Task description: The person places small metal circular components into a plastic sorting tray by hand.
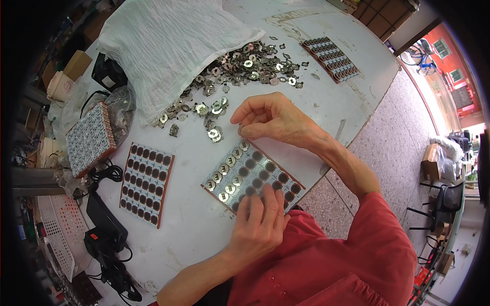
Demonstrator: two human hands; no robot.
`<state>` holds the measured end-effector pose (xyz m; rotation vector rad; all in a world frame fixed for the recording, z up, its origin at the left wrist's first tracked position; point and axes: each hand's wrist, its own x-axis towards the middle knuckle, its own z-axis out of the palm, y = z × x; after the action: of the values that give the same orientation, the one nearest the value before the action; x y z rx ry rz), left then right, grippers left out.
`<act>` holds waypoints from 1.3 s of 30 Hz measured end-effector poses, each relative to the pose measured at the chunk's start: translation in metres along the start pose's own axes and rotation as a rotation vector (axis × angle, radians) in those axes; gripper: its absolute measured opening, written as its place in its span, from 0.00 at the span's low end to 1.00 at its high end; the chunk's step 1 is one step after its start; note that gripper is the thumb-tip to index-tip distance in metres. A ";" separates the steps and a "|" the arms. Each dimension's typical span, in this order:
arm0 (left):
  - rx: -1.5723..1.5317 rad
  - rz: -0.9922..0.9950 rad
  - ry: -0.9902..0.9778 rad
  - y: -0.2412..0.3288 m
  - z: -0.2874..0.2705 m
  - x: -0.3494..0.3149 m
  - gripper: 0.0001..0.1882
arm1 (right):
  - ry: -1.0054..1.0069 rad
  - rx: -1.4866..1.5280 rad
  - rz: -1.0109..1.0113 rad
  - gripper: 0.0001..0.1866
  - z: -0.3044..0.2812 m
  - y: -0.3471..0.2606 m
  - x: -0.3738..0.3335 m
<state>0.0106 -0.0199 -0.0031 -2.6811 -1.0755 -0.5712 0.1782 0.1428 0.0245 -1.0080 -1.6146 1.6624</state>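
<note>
A panel of circuit boards (278,166) with rows of dark round pads lies at a slant before me. Several shiny round metal clips (230,161) sit along its left side. My left hand (259,220) rests on the panel's near part, fingers stretched out and slightly apart, holding nothing. Just above the panel's far corner, my right hand (275,121) is closed in a pinch between thumb and fingers. What it pinches is too small and hidden to name. Loose metal clips (215,134) lie scattered close beyond that hand.
A heap of metal clips (255,64) spills from under a white cloth (168,46). Another panel (146,184) lies left, and a filled panel (332,59) far right. A stack of panels (91,140), a black power adapter (106,217) and cables line the left edge.
</note>
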 end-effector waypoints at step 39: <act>0.015 -0.002 0.025 0.001 0.004 -0.001 0.25 | -0.241 -0.728 -0.305 0.11 0.039 -0.005 -0.011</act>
<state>0.0112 -0.0199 -0.0070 -2.6530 -1.0714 -0.5928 0.1506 0.1132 0.0299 -0.8305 -2.4837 1.0225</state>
